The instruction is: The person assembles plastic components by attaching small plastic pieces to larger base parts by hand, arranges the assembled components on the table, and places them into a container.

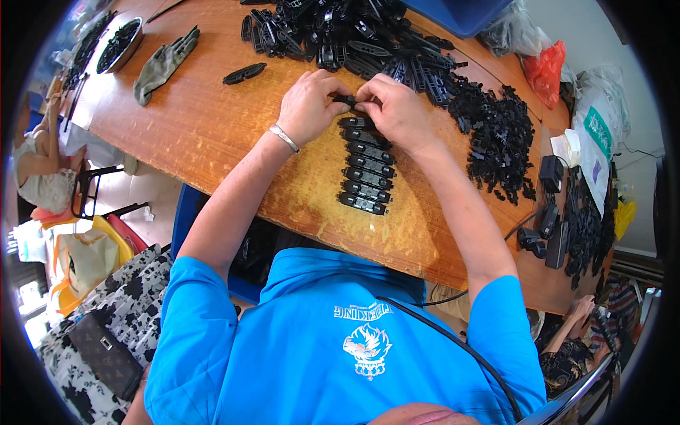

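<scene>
My left hand (307, 108) and my right hand (398, 113) meet over the wooden table, fingers pinched on a small black plastic part (344, 100) between them. Fingertips cover much of it, so its exact shape is hard to make out. Just below, on the near side, a column of similar black plastic pieces (369, 160) lies side by side, each running left to right. The farthest piece of the column (356, 122) sits right under my fingers. A silvery bracelet (285, 138) is round my left wrist.
A large heap of long black plastic pieces (333, 32) covers the far side. Small black parts (496, 138) are piled at right. A single oval piece (244, 74), a grey glove (165, 65) and a bowl (137, 58) lie at left. A blue bin (453, 15) stands beyond the heap.
</scene>
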### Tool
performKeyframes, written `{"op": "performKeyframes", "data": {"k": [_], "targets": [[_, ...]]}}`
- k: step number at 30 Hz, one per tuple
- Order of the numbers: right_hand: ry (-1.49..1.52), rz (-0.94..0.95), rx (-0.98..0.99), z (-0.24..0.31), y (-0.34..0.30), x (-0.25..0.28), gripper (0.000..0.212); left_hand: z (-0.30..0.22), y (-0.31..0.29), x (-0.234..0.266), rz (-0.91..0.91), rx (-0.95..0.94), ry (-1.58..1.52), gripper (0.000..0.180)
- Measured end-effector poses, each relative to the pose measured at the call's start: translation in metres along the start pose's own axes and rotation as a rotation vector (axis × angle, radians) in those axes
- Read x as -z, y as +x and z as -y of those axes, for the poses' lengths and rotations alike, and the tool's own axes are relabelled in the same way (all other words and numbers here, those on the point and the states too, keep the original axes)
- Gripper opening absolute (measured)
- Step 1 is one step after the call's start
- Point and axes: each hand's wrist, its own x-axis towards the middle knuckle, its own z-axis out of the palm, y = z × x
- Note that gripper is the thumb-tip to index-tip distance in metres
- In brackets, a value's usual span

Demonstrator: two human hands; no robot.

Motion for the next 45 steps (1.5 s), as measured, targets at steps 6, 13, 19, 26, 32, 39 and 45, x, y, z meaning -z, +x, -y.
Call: {"op": "performKeyframes", "data": {"k": [6,13,19,26,32,39,45], "targets": [[-0.137,0.107,0.068,-0.011,0.001,0.011,0.01,-0.002,0.002,0.003,0.057,-0.001,-0.011,0.022],[-0.029,0.062,-0.354,-0.005,0.0,0.01,0.016,-0.004,0.017,0.001,0.149,0.162,-0.073,0.026],[-0.181,0.207,-0.501,-0.02,0.021,0.019,0.035,-0.008,0.032,0.003,0.242,0.238,0.007,0.027],[-0.23,0.24,-0.416,-0.016,-0.002,0.03,0.033,-0.038,-0.009,0.006,0.029,0.116,0.099,0.05],[-0.21,-0.15,0.18,-0.007,-0.062,-0.012,0.034,-0.1,-0.118,-0.015,0.039,-0.115,0.074,0.103],[-0.03,-0.138,0.083,0.049,-0.058,-0.071,0.031,-0.07,-0.157,0.025,0.005,-0.001,0.093,0.104],[0.125,-0.023,0.188,0.139,-0.04,-0.145,0.036,-0.013,-0.221,0.11,-0.06,0.01,0.228,0.088]]}}
